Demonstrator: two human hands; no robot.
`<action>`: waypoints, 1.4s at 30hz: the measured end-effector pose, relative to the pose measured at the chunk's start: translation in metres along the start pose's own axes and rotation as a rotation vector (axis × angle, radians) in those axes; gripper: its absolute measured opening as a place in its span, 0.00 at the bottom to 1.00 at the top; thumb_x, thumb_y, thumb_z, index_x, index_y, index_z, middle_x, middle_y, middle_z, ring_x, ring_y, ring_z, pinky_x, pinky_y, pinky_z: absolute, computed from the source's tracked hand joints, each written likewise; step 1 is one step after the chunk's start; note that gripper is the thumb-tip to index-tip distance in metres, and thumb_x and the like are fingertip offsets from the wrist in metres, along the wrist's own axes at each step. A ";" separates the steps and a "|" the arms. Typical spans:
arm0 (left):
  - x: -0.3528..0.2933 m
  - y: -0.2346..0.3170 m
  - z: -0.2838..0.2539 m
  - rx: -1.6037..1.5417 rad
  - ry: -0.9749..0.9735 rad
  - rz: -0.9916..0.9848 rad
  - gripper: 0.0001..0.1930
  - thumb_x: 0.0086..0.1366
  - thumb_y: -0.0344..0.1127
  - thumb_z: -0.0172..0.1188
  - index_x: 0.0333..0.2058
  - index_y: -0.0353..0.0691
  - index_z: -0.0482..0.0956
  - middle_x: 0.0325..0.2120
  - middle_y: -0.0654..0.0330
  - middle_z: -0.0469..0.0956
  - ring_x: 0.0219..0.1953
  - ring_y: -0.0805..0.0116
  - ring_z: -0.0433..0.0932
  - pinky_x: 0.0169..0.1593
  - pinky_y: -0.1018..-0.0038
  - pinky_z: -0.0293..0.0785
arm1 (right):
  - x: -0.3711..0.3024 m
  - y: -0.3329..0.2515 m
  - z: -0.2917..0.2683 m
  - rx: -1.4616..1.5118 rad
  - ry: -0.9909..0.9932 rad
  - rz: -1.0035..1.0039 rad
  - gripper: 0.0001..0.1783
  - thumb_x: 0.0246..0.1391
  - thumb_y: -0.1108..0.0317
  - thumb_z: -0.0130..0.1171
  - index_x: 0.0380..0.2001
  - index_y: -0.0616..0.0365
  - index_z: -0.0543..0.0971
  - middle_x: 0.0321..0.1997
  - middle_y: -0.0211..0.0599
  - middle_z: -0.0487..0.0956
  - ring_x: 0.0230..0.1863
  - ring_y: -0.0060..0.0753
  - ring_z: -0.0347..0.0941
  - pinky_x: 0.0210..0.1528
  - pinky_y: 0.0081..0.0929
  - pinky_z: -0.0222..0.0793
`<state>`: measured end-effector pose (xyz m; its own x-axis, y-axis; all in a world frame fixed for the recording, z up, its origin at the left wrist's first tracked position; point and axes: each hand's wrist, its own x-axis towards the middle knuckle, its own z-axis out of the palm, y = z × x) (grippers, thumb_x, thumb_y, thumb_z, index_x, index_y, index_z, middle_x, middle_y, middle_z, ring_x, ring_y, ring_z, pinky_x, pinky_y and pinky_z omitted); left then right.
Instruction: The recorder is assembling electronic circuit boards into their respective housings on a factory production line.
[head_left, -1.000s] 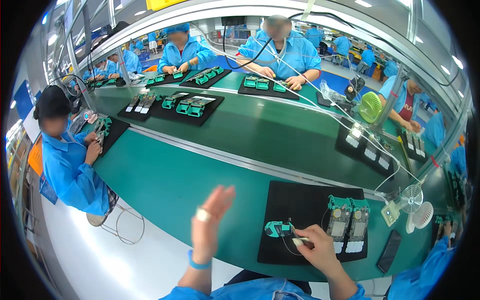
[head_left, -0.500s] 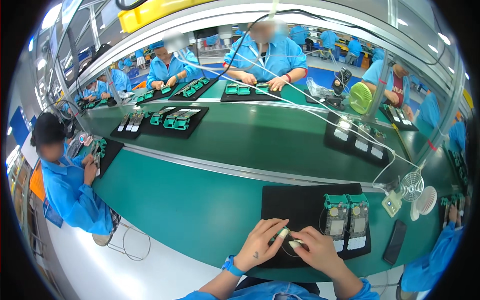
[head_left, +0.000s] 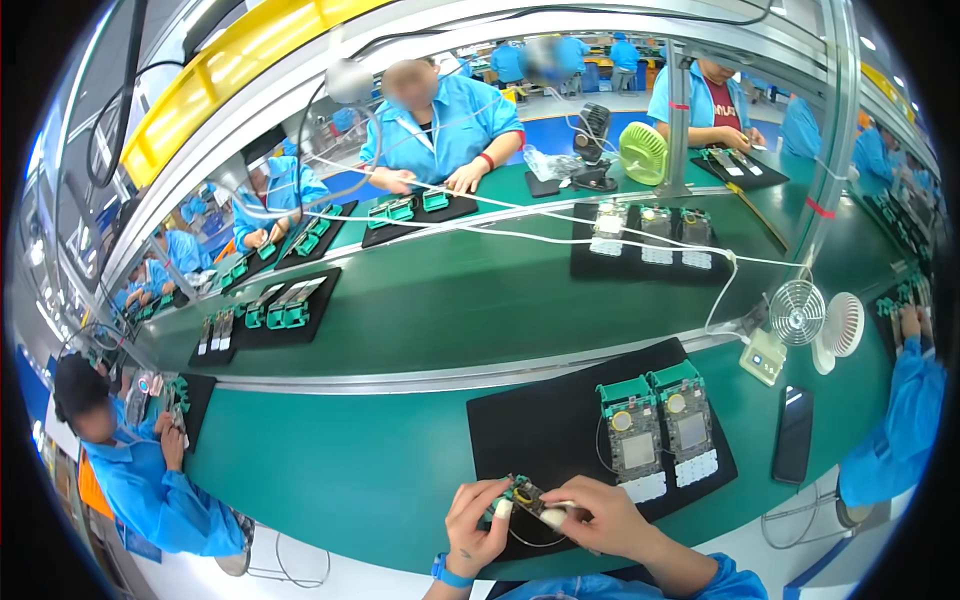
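Between my hands is a circuit board [head_left: 524, 494] with a green end and a yellow round part, held tilted over the front of a black mat [head_left: 530, 420]. My left hand [head_left: 476, 522] pinches its green end; my right hand [head_left: 606, 516] grips the other end, covering much of it. White covers sit on my thumbs. A thin wire loops below the board. Right of my hands, two more circuit boards, one [head_left: 634, 446] beside the other [head_left: 690, 432], lie on the mat, each with a green frame at the far end and a white pad at the near end.
A dark phone [head_left: 793, 436] lies right of the mat. Beyond it stand a small fan [head_left: 797, 312] and a white box [head_left: 763, 358] with cables. A metal rail [head_left: 400, 380] separates my bench from the green belt, which carries more mats of boards. Co-workers sit left, right and opposite.
The view has swung to the right and tilted. The circuit board in my hands, mostly hidden before, now shows its green end and round part. My hands are slightly farther apart.
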<state>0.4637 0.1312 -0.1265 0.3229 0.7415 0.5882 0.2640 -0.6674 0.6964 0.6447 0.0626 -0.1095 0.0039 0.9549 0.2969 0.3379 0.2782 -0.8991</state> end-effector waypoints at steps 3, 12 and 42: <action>-0.001 -0.002 0.006 0.005 -0.003 -0.013 0.13 0.52 0.22 0.55 0.38 0.32 0.78 0.34 0.51 0.77 0.35 0.59 0.77 0.40 0.71 0.73 | 0.005 -0.006 -0.007 -0.181 -0.043 -0.339 0.17 0.43 0.69 0.64 0.40 0.54 0.78 0.34 0.29 0.75 0.27 0.26 0.74 0.26 0.18 0.70; 0.002 0.001 0.015 0.018 -0.031 -0.063 0.14 0.51 0.22 0.57 0.39 0.34 0.78 0.35 0.53 0.77 0.35 0.60 0.76 0.41 0.71 0.72 | 0.014 -0.015 -0.011 -0.550 -0.248 -0.652 0.13 0.46 0.67 0.57 0.37 0.55 0.75 0.28 0.24 0.69 0.28 0.20 0.71 0.23 0.17 0.63; -0.024 0.001 0.025 0.015 0.001 -0.148 0.17 0.47 0.27 0.60 0.39 0.30 0.76 0.37 0.46 0.75 0.39 0.53 0.75 0.44 0.66 0.71 | -0.040 0.042 -0.054 -0.066 0.074 -0.229 0.13 0.42 0.71 0.64 0.35 0.57 0.79 0.31 0.35 0.75 0.25 0.32 0.74 0.26 0.25 0.69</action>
<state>0.4787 0.1107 -0.1503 0.2783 0.8318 0.4803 0.3225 -0.5519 0.7690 0.7092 0.0308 -0.1420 -0.0120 0.8568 0.5156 0.3985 0.4770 -0.7834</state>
